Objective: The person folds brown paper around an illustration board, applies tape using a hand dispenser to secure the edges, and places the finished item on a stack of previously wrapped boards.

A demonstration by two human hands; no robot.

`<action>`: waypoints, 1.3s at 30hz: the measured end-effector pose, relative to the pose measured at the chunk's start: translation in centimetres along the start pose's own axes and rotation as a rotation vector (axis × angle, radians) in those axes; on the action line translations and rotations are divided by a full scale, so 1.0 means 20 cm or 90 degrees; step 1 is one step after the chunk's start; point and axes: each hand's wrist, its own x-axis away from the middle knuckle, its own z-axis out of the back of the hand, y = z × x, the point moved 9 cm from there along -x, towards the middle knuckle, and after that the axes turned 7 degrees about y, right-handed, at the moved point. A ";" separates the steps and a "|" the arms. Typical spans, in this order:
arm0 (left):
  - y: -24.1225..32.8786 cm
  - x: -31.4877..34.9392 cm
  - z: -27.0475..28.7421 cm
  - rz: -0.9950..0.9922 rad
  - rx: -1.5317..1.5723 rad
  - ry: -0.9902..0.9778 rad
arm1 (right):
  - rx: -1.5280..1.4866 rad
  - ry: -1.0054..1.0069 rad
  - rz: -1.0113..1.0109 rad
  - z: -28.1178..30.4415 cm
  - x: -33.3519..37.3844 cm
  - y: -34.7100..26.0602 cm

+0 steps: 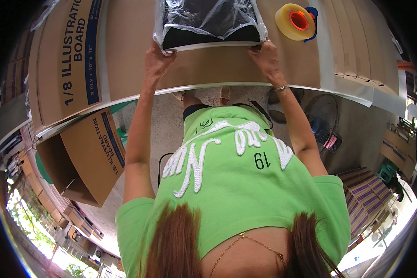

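**Crinkly pack point(211, 21), pinched at both near corners**

Clear, wrinkled plastic point(238, 25) over something flat and black, it lies on the brown bench point(208, 69). I reach forward, left fingers point(167, 56) and right fingers point(258, 52) closed on its corners.

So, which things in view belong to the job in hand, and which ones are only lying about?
Part of the job:
plastic-wrapped black bundle, left hand and right hand at its near corners
tape roll nearby, probably

Seemingly just lying about:
open cardboard box
floor fan
stacked cartons, right
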 end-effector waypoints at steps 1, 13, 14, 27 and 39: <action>0.01 0.00 0.00 -0.014 0.015 -0.003 | -0.008 -0.002 0.000 0.00 0.00 0.00; 0.01 0.04 -0.04 -0.009 0.021 -0.016 | 0.035 0.013 -0.013 0.01 0.01 0.01; 0.01 0.04 -0.04 -0.006 0.032 -0.018 | 0.022 0.018 -0.019 0.01 0.01 0.01; 0.00 0.07 -0.04 -0.046 -0.004 0.037 | 0.002 0.015 -0.036 0.03 0.02 0.00; -0.07 0.09 -0.05 0.025 0.000 0.044 | -0.030 0.028 -0.033 0.02 0.02 0.00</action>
